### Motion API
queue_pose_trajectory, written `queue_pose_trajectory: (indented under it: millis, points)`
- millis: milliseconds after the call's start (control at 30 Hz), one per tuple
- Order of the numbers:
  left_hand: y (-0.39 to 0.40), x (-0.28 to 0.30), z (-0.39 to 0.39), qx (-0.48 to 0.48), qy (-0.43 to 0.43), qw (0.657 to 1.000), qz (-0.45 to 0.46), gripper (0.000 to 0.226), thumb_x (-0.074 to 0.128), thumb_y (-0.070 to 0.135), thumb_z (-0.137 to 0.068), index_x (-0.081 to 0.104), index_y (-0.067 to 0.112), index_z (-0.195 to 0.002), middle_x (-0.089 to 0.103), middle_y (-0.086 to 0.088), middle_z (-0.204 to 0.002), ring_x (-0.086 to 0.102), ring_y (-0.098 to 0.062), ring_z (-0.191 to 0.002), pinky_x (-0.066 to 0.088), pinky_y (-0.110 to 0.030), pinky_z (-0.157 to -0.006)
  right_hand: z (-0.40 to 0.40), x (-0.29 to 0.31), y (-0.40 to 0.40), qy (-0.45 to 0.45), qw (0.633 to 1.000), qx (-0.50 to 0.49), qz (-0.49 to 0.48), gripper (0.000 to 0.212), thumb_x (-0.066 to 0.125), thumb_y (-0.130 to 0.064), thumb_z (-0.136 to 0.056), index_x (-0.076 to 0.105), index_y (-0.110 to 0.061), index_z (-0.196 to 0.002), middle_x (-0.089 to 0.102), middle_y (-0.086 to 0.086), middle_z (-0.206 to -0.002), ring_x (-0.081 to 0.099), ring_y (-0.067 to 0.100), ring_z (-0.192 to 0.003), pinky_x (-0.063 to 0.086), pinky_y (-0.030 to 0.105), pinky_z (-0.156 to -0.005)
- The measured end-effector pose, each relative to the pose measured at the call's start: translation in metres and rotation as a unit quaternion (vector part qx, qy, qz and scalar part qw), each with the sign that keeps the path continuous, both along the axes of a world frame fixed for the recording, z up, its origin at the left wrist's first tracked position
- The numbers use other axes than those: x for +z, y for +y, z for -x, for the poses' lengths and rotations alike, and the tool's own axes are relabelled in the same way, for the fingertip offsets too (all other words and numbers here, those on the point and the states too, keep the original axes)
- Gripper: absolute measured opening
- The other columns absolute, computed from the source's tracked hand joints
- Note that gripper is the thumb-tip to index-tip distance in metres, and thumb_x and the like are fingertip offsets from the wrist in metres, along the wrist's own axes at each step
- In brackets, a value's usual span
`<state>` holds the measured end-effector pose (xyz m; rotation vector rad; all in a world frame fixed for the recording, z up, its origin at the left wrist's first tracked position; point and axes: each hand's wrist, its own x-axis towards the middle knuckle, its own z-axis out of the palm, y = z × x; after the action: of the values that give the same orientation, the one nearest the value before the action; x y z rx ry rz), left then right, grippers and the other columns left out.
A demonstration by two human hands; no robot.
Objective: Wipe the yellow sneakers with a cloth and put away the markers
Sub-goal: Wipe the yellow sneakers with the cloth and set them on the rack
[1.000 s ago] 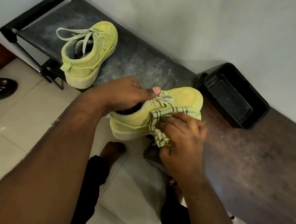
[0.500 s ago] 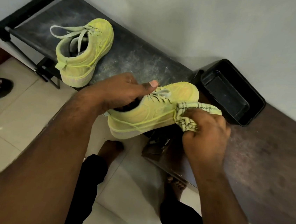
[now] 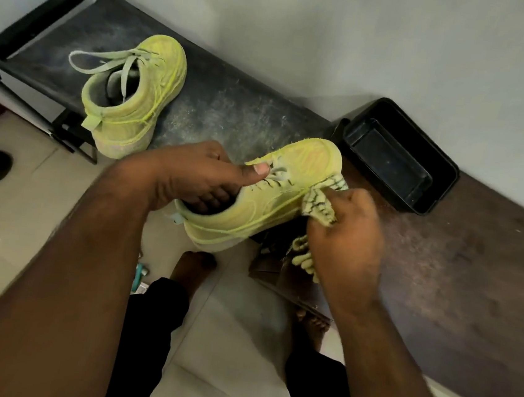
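I see left hand [image 3: 192, 171] gripping yellow suede sneaker [image 3: 264, 198]; right hand [image 3: 343, 239] clutches yellow black-striped cloth [image 3: 321, 201] against toe.

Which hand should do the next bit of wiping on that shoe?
The right hand: it already grips the cloth against the toe end of the held sneaker. The left hand is busy holding it, fingers tucked inside.

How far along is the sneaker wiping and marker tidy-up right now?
Nothing looks finished. In hand: the left hand grips the held sneaker by its opening while the right hand rubs the cloth near its toe. Left: the other sneaker sits on the dusty rack and still looks grimy. No markers are visible, and the black tray holds none.
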<state>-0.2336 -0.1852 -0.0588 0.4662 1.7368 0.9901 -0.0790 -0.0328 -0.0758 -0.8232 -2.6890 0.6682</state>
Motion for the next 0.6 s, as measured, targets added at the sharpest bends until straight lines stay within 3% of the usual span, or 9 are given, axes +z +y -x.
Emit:
queue_pose_trajectory:
  millis: [133, 300, 367, 500, 600]
  points:
    - [-0.001, 0.000, -0.001, -0.007, 0.007, 1.000, 0.010, 0.064, 0.063, 0.076, -0.053, 0.034, 0.021, -0.035, 0.026, 0.005, -0.045, 0.020, -0.014, -0.043, 0.024, -0.020, -0.049, -0.006, -0.007, -0.044, 0.002, 0.994, 0.109, -0.008, 0.027, 0.062, -0.019, -0.071, 0.070, -0.009, -0.095, 0.058, 0.004, -0.090, 0.058, 0.021, -0.076, 0.042, 0.022, -0.063]
    - [-0.004, 0.003, -0.004, -0.051, 0.003, 0.999, 0.000, 0.069, 0.064, 0.081, -0.054, 0.031, 0.021, -0.042, 0.022, -0.001, -0.053, 0.013, -0.020, -0.054, 0.015, -0.033, -0.055, 0.003, -0.003, -0.002, -0.033, 0.997, 0.020, -0.062, 0.042, 0.067, -0.010, -0.075, 0.066, -0.009, -0.117, 0.056, 0.007, -0.100, 0.054, 0.023, -0.087, 0.048, 0.030, -0.068]
    - [-0.003, 0.003, -0.003, -0.051, 0.002, 0.999, -0.002, 0.065, 0.063, 0.076, -0.059, 0.032, 0.022, -0.041, 0.022, 0.000, -0.052, 0.013, -0.019, -0.054, 0.015, -0.031, -0.054, 0.002, -0.003, -0.006, -0.030, 0.996, 0.033, -0.082, 0.045, 0.068, -0.005, -0.070, 0.066, -0.006, -0.115, 0.057, 0.009, -0.097, 0.053, 0.027, -0.086, 0.051, 0.037, -0.068]
    - [-0.004, 0.003, -0.002, -0.053, 0.010, 0.999, 0.009, 0.062, 0.060, 0.074, -0.060, 0.034, 0.022, -0.039, 0.024, 0.001, -0.049, 0.015, -0.016, -0.048, 0.017, -0.027, -0.051, -0.004, -0.010, -0.037, -0.022, 0.989, 0.122, -0.078, 0.032, 0.066, -0.008, -0.068, 0.070, -0.004, -0.099, 0.059, 0.009, -0.088, 0.055, 0.028, -0.078, 0.050, 0.036, -0.063]
    - [-0.004, 0.004, -0.003, -0.070, -0.012, 0.998, -0.002, 0.064, 0.062, 0.072, -0.063, 0.033, 0.019, -0.041, 0.021, -0.002, -0.051, 0.011, -0.020, -0.052, 0.014, -0.036, -0.055, 0.000, -0.007, -0.016, -0.038, 0.993, 0.076, -0.079, 0.041, 0.066, -0.008, -0.071, 0.068, -0.008, -0.112, 0.058, 0.008, -0.097, 0.053, 0.028, -0.085, 0.052, 0.040, -0.070]
